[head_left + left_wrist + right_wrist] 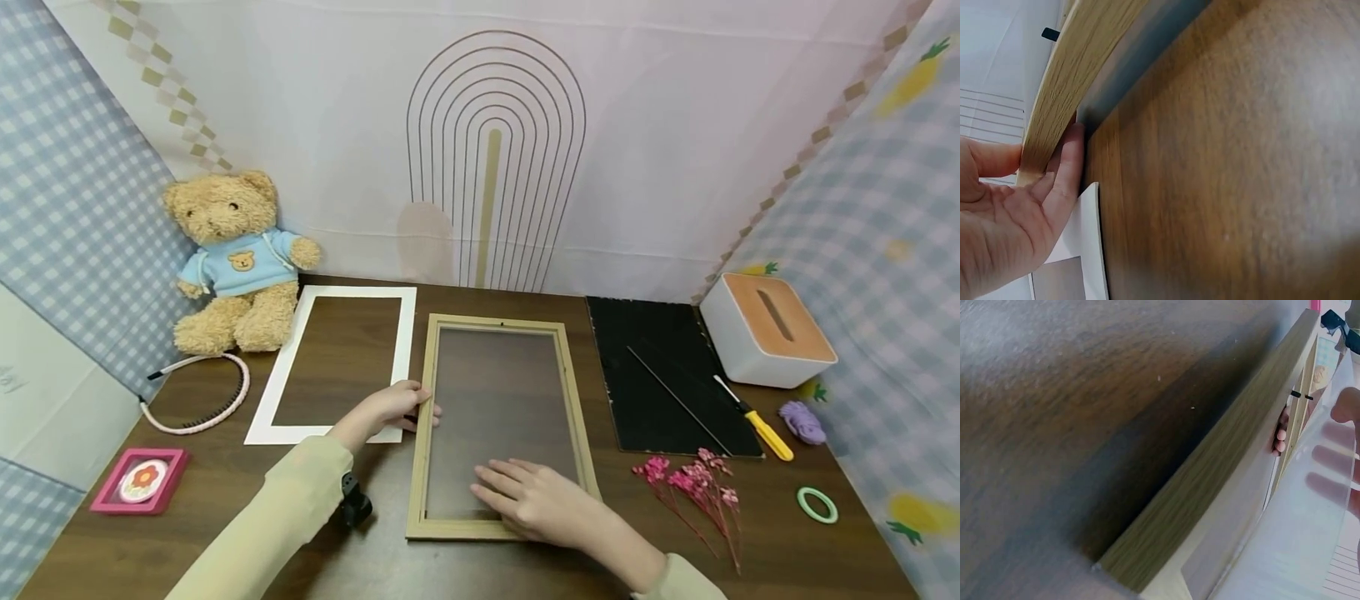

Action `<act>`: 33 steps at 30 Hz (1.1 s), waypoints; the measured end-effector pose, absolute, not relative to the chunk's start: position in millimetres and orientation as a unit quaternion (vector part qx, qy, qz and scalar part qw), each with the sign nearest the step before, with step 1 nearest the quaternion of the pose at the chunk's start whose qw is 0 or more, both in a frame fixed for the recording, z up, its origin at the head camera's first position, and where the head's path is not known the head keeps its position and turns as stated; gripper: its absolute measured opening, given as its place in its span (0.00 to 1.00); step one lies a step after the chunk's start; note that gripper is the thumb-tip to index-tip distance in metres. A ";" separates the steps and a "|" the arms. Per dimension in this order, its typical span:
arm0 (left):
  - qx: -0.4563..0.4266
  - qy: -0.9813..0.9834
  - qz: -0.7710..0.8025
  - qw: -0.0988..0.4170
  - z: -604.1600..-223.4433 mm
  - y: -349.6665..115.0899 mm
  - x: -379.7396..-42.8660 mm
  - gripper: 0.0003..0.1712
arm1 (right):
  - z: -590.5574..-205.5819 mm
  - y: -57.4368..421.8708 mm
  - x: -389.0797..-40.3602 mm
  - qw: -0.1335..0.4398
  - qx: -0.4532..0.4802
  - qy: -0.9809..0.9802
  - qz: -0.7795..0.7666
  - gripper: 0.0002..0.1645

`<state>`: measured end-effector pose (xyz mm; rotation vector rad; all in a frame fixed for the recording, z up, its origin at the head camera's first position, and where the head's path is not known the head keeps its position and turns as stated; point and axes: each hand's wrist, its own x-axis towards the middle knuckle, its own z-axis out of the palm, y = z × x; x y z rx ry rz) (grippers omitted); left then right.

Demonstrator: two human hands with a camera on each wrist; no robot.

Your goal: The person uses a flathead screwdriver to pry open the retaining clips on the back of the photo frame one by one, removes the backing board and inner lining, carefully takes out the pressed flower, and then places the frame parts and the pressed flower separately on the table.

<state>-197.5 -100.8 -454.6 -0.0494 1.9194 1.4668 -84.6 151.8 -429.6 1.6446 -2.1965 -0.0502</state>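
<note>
A light wood picture frame (418, 467) lies before me, its long sides running away from me. My left hand (397, 406) grips its left rail, thumb on one face and fingers curled around the other, as the left wrist view shows. Over the near end of the frame is my right hand (536, 504). In the right wrist view a clear sheet (1291, 531) slants up from the frame. The right thumb (1346, 405) lies on the near face of that sheet, and the other fingertips show blurred through it.
Left of the frame lie a white mat border (405, 342), a headband (243, 383) and a pink box (174, 479), with a teddy bear (240, 258) behind. To the right are a black backing board (637, 400), a thin rod, a screwdriver (768, 433), pink dried flowers (693, 479), purple yarn, a green ring and a tissue box (750, 358).
</note>
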 end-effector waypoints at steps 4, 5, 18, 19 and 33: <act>-0.022 0.750 0.559 0.354 -454.2 -104.0 -196.6 0.23 | -427.0 152.2 -84.9 0.240 0.590 -0.770 -0.021 0.21; -0.023 0.751 0.558 0.354 -454.3 -104.5 -196.4 0.23 | -426.5 152.5 -85.1 0.248 0.591 -0.767 -0.025 0.23; -0.023 0.753 0.555 0.353 -454.7 -109.0 -196.8 0.23 | -435.0 172.3 -88.8 0.264 0.598 -0.756 0.024 0.18; -0.023 0.753 0.555 0.354 -454.5 -110.0 -196.6 0.23 | -435.7 174.1 -89.5 0.262 0.598 -0.757 0.031 0.17; -0.026 0.748 0.561 0.355 -455.5 -118.0 -195.5 0.23 | -439.2 188.3 -92.7 0.244 0.582 -0.773 0.055 0.15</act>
